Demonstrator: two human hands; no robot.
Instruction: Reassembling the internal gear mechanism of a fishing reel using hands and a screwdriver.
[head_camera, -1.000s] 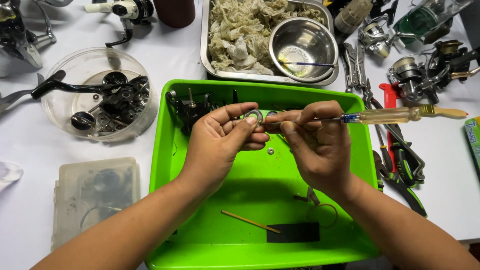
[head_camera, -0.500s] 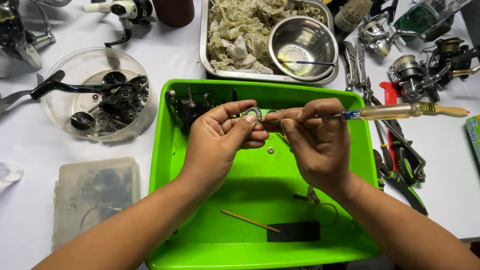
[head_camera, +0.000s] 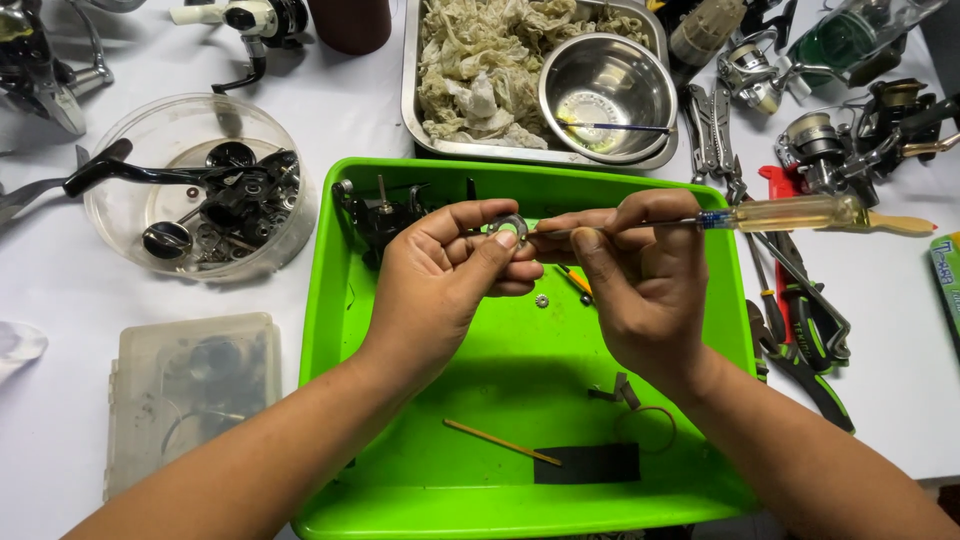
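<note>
Since a second ago my two hands have barely shifted, holding the same pose over the green tray. On the bench at left, a clear bowl holds dark reel parts, a cloudy plastic box below it. My left hand pinches a small metal ring between thumb and fingers above the tray. My right hand grips a yellow-handled screwdriver, its tip touching the ring. Pliers lie at right.
</note>
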